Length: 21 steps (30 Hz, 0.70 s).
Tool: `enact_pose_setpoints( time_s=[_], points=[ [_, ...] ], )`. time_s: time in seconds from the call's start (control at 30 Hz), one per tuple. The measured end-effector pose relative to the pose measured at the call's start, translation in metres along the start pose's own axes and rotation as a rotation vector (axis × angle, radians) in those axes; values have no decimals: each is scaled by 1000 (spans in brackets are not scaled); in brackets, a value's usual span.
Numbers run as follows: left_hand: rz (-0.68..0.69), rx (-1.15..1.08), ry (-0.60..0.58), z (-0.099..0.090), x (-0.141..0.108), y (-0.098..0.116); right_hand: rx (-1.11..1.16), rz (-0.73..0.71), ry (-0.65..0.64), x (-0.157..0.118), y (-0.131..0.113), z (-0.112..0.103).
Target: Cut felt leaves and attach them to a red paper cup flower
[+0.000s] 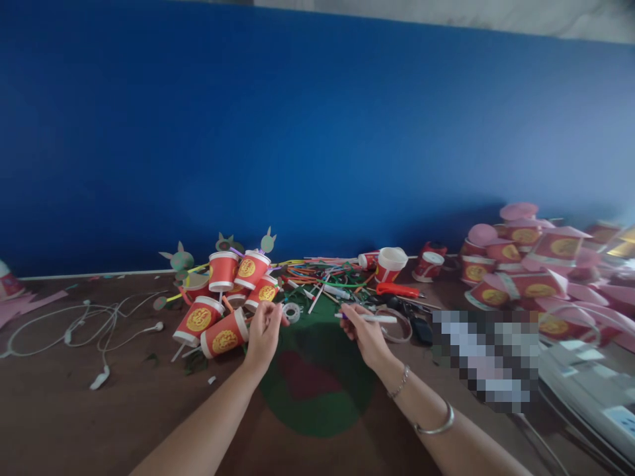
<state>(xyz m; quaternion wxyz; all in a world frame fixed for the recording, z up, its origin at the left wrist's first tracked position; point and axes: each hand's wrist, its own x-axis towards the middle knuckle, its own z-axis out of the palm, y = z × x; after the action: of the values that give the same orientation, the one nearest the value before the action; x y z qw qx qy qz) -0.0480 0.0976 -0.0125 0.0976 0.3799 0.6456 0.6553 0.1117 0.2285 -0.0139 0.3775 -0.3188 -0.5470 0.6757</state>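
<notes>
My right hand (364, 334) is closed around a white pen (381, 318) with a purple end, held nearly level above the table. My left hand (265, 334) has its fingers curled together beside the red paper cups. A small reddish bit shows at its fingertips, too unclear to name. Just past those fingers lies a roll of clear tape (292, 313). Between and below both hands, a green round sheet (317, 416) lies flat, with a dark red shape (307, 377) on it. Red paper cups with gold emblems (225, 338) lean in a pile left of my left hand.
Colored pipe cleaners (322, 268) and scraps spread along the back. A white cup (391, 261) and a red-orange tool (397, 289) sit right of them. Red cups with pink paper (538, 291) pile up at right, near a power strip (590, 383). White earphones (100, 377) lie left.
</notes>
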Motion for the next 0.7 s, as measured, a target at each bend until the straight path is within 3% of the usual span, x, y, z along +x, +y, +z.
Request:
enact_pose_setpoints(
  time_s=[0.17, 0.53, 0.7],
  points=[
    [-10, -11, -14, 1, 0, -9, 43, -52, 59, 4, 3, -4],
    [144, 225, -40, 0, -7, 3, -167, -161, -29, -5, -4, -2],
    [101, 236, 29, 1, -8, -2, -236, -228, 80, -5, -1, -3]
  ],
)
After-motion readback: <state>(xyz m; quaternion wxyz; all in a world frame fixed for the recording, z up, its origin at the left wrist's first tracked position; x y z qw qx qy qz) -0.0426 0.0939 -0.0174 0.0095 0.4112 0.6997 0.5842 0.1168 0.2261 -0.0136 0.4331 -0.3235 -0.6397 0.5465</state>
